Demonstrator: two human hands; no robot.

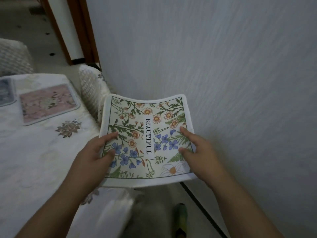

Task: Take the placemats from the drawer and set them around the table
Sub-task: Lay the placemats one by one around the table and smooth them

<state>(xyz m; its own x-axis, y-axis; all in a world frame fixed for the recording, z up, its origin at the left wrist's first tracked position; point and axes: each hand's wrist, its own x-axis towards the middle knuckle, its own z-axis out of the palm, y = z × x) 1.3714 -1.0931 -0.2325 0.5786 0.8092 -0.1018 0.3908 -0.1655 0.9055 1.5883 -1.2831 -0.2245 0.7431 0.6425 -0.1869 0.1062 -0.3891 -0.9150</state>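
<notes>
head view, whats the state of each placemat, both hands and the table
floral placemat: printed BEAUTIFUL, held in the air beside the table, sagging in the middle
left hand: gripping its left edge
right hand: gripping its right edge
pink placemat: lying flat on the table
blue-grey placemat: flat on the table, cut off by the frame
table: covered by a white flowered cloth

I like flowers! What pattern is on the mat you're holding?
Orange daisies, blue flowers and green ferns on the held placemat, seen in the head view.
</notes>
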